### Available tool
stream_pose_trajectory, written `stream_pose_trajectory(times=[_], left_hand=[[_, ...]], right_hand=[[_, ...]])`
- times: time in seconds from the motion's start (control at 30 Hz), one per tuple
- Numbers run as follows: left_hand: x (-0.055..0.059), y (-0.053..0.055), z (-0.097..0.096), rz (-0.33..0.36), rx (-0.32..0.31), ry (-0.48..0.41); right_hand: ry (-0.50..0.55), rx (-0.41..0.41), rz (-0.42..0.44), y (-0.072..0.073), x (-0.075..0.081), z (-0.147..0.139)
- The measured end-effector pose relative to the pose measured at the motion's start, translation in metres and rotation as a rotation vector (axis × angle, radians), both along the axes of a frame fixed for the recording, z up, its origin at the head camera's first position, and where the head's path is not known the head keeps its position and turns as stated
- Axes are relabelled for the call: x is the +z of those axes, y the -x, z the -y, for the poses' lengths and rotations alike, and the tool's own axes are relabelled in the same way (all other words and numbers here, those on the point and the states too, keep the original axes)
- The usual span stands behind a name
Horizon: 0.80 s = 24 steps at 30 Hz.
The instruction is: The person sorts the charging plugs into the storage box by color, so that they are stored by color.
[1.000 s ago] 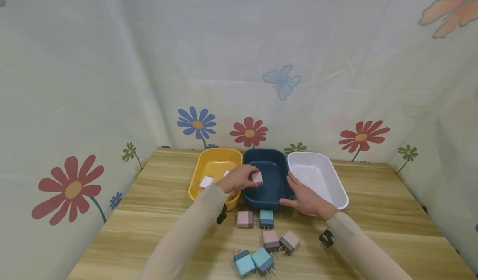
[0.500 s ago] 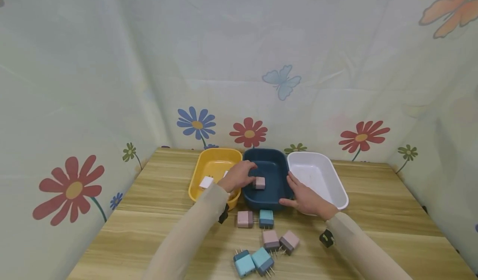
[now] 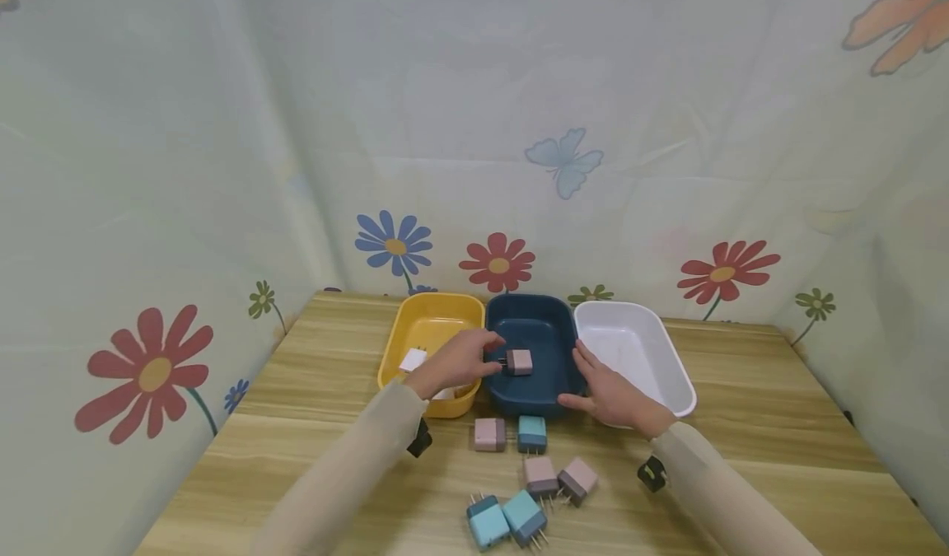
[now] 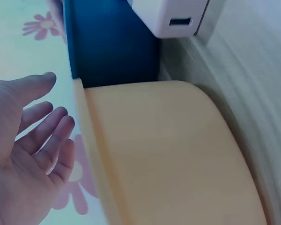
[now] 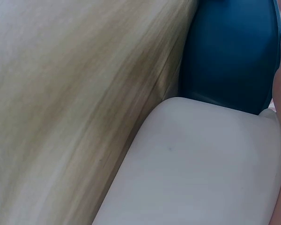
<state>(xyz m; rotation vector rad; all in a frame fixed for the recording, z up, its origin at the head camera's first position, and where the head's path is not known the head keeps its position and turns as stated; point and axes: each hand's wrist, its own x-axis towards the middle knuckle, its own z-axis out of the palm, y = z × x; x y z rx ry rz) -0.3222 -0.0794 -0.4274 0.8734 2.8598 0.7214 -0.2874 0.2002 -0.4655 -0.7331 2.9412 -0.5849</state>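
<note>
In the head view a pink plug-in charger (image 3: 521, 362) lies inside the dark blue tray (image 3: 544, 395). My left hand (image 3: 458, 360) hovers over the edge between the yellow tray (image 3: 393, 335) and the blue one, its fingertips just left of that charger and apart from it. Nothing is in its grasp; the left wrist view shows the same hand (image 4: 35, 145) with relaxed, spread fingers. My right hand (image 3: 614, 393) rests on the adjoining rims of the blue tray and the white tray (image 3: 678, 366), fingers straight. Only a sliver of it appears in the right wrist view.
White chargers (image 3: 413, 359) lie in the yellow tray, partly hidden by my left arm. In front of the trays, several pink chargers (image 3: 489, 434) and blue chargers (image 3: 531, 433) are scattered on the wooden table (image 3: 296, 391). A flowered cloth (image 3: 474, 128) hangs behind.
My left hand has let go of the pink charger, which now lies in the blue tray, and has drawn back to the left. My right hand stays in place.
</note>
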Motion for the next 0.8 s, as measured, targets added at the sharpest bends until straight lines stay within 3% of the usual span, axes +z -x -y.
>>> stream_pose_trajectory(times=[0.1, 0.33, 0.6, 0.8], left_hand=[[0.003, -0.012, 0.003, 0.020, -0.006, 0.003], [0.004, -0.034, 0.006, -0.002, -0.047, 0.031], [-0.002, -0.051, 0.008, 0.015, -0.109, 0.007], [-0.007, -0.063, 0.012, 0.033, -0.190, -0.029]], right_hand=[[-0.001, 0.001, -0.004, 0.000, 0.000, 0.000], [-0.004, -0.011, -0.005, 0.001, -0.001, -0.001], [-0.008, -0.011, 0.000, 0.001, -0.001, 0.000], [-0.011, -0.011, 0.003, 0.001, -0.001, 0.001]])
